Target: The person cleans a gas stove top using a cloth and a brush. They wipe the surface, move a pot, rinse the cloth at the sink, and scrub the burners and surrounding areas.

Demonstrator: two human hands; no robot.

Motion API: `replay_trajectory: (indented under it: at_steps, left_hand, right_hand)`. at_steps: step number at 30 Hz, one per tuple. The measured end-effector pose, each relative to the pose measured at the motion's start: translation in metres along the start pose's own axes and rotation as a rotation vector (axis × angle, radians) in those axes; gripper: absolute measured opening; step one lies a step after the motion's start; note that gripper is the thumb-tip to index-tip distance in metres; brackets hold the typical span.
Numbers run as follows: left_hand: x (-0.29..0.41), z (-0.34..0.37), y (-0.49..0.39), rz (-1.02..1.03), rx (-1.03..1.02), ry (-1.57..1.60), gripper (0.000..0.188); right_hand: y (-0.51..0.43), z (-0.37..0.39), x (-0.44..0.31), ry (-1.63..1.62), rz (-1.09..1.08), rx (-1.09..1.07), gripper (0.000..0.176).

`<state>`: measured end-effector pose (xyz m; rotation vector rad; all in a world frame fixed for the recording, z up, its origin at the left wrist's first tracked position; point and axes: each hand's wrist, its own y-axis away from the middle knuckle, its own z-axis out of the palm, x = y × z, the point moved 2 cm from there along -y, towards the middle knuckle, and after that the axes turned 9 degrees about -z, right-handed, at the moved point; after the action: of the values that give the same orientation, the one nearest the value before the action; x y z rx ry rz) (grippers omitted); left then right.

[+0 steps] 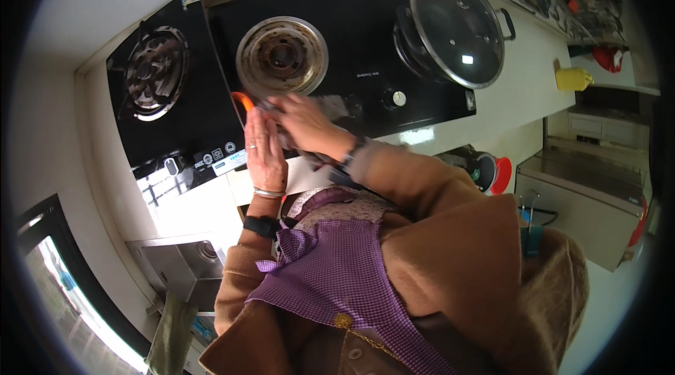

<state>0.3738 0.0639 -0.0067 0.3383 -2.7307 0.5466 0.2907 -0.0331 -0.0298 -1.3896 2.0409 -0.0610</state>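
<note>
My left hand, with a ring on one finger, lies with straight fingers close together at the front of the black glass gas hob. Across it reaches my right hand, blurred, its fingers near the left fingertips. Something greyish and blurred shows under and between my hands; what it is cannot be made out. An orange curved strip sticks out beyond my left fingertips. Just behind my hands is a round burner with a stained metal ring and no pan support on it.
A second burner with a pan support lies left. Right stands a pot under a tilted glass lid; beyond it are a yellow packet and a wire rack. A steel sink is at lower left.
</note>
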Motion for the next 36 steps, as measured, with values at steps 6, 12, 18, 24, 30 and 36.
replay_trajectory:
  at_steps: [6,12,18,24,30,36]
  left_hand:
    - [0.001,0.003,0.001,-0.043,-0.023,0.003,0.045]
    - [-0.004,-0.002,-0.003,-0.038,0.008,0.046,0.046]
    - [0.002,0.013,-0.001,0.134,-0.132,-0.080,0.035]
    - [0.008,0.041,0.001,0.209,-0.216,-0.123,0.027]
    - [0.007,0.052,0.002,0.214,-0.239,-0.144,0.024]
    - [0.007,0.056,0.004,0.203,-0.296,-0.150,0.025]
  right_hand:
    - [-0.002,0.052,-0.008,0.144,-0.025,-0.392,0.020]
    - [0.052,0.004,-0.021,-0.371,0.079,-0.603,0.037]
    - [0.045,-0.116,0.026,-0.662,0.452,-0.170,0.051]
    - [0.032,-0.164,0.103,-0.028,0.481,-0.098,0.047]
    - [0.052,-0.088,0.111,0.357,0.701,-0.538,0.034]
    - [0.065,-0.077,0.069,0.548,0.600,-0.885,0.046]
